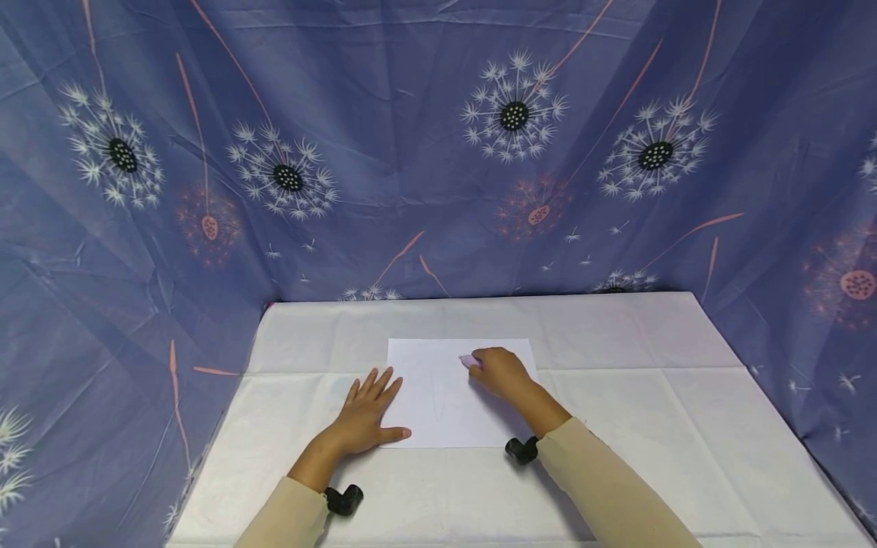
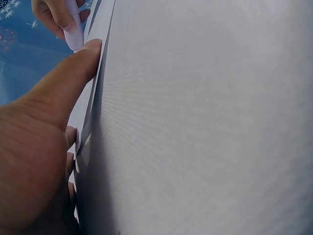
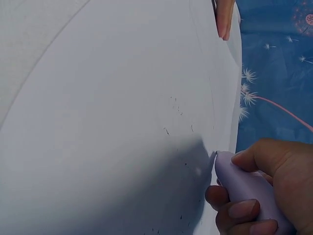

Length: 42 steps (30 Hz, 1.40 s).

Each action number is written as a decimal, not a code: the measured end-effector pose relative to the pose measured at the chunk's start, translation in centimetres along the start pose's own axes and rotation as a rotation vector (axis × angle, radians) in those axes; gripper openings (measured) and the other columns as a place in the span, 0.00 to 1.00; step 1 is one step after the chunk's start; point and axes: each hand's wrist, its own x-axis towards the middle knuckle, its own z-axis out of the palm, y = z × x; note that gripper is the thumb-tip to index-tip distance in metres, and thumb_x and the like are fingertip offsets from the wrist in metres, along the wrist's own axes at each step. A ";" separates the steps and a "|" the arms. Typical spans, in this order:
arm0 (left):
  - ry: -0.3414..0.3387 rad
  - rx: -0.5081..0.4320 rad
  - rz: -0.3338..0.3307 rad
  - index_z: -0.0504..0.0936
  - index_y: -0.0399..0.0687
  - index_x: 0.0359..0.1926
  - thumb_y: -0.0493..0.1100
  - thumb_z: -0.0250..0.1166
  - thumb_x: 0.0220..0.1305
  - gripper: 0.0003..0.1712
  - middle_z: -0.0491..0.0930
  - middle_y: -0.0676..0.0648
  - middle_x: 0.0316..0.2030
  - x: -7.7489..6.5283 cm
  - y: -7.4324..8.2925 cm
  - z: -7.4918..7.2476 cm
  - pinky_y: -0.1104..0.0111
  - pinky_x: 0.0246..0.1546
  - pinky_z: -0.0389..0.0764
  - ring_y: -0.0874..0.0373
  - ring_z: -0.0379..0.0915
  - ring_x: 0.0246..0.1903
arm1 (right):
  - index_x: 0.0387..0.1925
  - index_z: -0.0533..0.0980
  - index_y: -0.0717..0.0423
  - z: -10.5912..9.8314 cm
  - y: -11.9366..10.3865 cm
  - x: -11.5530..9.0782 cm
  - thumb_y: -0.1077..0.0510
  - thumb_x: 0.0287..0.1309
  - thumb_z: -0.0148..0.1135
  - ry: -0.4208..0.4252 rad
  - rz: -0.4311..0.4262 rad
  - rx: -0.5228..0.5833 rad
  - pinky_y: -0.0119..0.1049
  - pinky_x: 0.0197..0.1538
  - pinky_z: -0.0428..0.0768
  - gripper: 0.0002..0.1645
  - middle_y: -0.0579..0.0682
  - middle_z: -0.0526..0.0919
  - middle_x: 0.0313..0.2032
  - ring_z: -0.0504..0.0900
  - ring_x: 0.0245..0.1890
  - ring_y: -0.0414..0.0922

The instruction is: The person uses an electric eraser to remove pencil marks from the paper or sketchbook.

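Note:
A white sheet of paper lies on the white-covered table, with faint thin lines down its middle. My left hand rests flat with spread fingers on the sheet's left edge, its thumb near the lower edge. In my right hand I grip a thick lavender electric eraser, its tapered tip pointing left at the upper right part of the paper. Small dark crumbs are scattered on the sheet in the right wrist view. My right palm and fingers hide the eraser's back end.
The table has a white cloth with fold creases. A blue curtain with dandelion prints hangs behind it and along both sides. Black wrist cameras sit at both cuffs of the beige sleeves.

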 end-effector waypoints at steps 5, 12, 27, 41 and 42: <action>0.025 -0.001 0.005 0.54 0.50 0.80 0.67 0.68 0.59 0.57 0.43 0.44 0.82 0.0 -0.6 0.5 0.39 0.77 0.33 0.40 0.31 0.81 | 0.52 0.83 0.57 0.1 0.1 0.0 0.53 0.66 0.62 0.014 0.008 0.003 0.52 0.58 0.81 0.18 0.59 0.89 0.47 0.86 0.52 0.58; 0.008 -0.020 0.011 0.54 0.47 0.80 0.68 0.67 0.59 0.57 0.43 0.41 0.82 -0.1 -0.1 0.0 0.38 0.77 0.32 0.38 0.31 0.81 | 0.50 0.84 0.57 0.1 0.1 -0.1 0.55 0.64 0.63 0.010 -0.013 0.010 0.52 0.57 0.82 0.16 0.57 0.89 0.46 0.87 0.50 0.57; 0.000 -0.009 0.010 0.56 0.44 0.79 0.64 0.69 0.60 0.55 0.46 0.38 0.81 -0.2 0.3 -0.4 0.36 0.76 0.34 0.35 0.33 0.80 | 0.56 0.82 0.58 0.0 0.0 -0.2 0.55 0.66 0.63 0.002 -0.008 0.016 0.51 0.61 0.80 0.20 0.59 0.88 0.51 0.85 0.55 0.58; 0.015 -0.038 0.030 0.55 0.45 0.79 0.68 0.67 0.60 0.57 0.44 0.38 0.81 -0.2 0.0 -0.1 0.36 0.76 0.31 0.35 0.31 0.80 | 0.42 0.83 0.57 -0.2 -0.2 -0.5 0.57 0.62 0.62 0.029 -0.087 0.014 0.49 0.48 0.83 0.10 0.54 0.88 0.36 0.86 0.39 0.52; 0.021 -0.050 0.036 0.55 0.45 0.79 0.68 0.67 0.59 0.57 0.45 0.38 0.81 -0.3 -0.1 -0.1 0.35 0.76 0.31 0.35 0.31 0.80 | 0.40 0.83 0.56 -0.2 -0.2 -0.4 0.57 0.62 0.62 0.022 -0.084 0.020 0.48 0.46 0.82 0.09 0.52 0.87 0.34 0.84 0.37 0.50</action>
